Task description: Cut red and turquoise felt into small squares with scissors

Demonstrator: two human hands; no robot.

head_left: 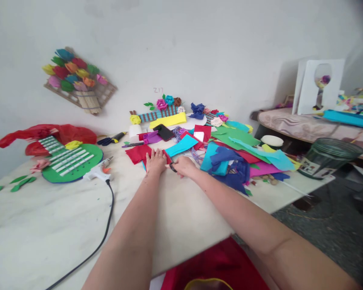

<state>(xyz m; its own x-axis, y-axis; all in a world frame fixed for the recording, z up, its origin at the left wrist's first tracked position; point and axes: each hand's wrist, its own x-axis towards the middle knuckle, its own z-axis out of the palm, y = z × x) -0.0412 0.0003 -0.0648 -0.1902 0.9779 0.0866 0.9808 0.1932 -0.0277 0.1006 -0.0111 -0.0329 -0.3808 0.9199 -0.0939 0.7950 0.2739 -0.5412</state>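
Note:
My left hand lies flat with its fingers stretched out, pressing on red paper on the table. A strip of light blue paper lies just beyond the two hands. Close beside it, my right hand is closed on a small black-handled tool that looks like scissors. Its blades are hidden by the hands and paper. Purple paper and a black phone-like slab lie past my left fingertips.
A white glue gun with a black cord rests left, by a green disc with white strips. Dark blue crepe paper and green sheets heap at right. A dark green bucket stands beyond the table's right edge.

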